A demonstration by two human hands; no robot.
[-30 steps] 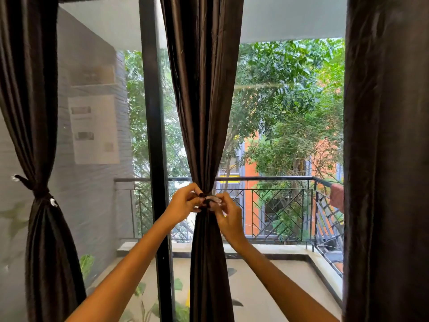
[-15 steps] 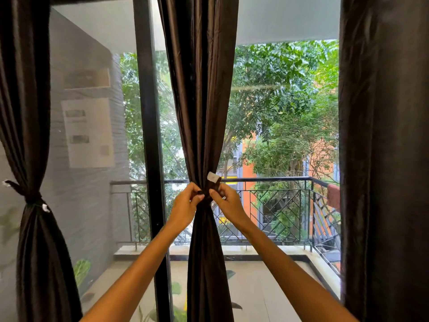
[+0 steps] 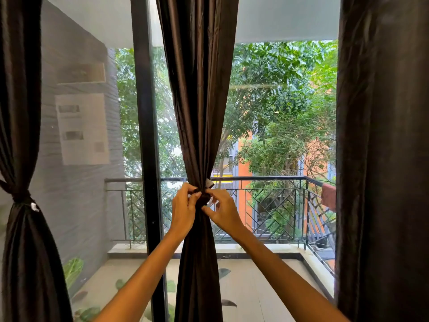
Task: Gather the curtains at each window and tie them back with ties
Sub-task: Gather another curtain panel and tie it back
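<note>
Before the balcony window (image 3: 278, 135), both hands' grip, left hand (image 3: 184, 211) and right hand (image 3: 224, 213), pinches the tie (image 3: 204, 198) around the vertical curtain (image 3: 199, 101).

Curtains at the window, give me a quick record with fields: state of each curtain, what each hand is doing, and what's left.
left curtain: gathered, tied with a tie
middle curtain: gathered, tie around it being fastened
right curtain: hanging loose, untied
left hand: pinches the tie at the middle curtain
right hand: pinches the tie from the other side
left to do: finish the middle tie, then likely the right curtain
</note>
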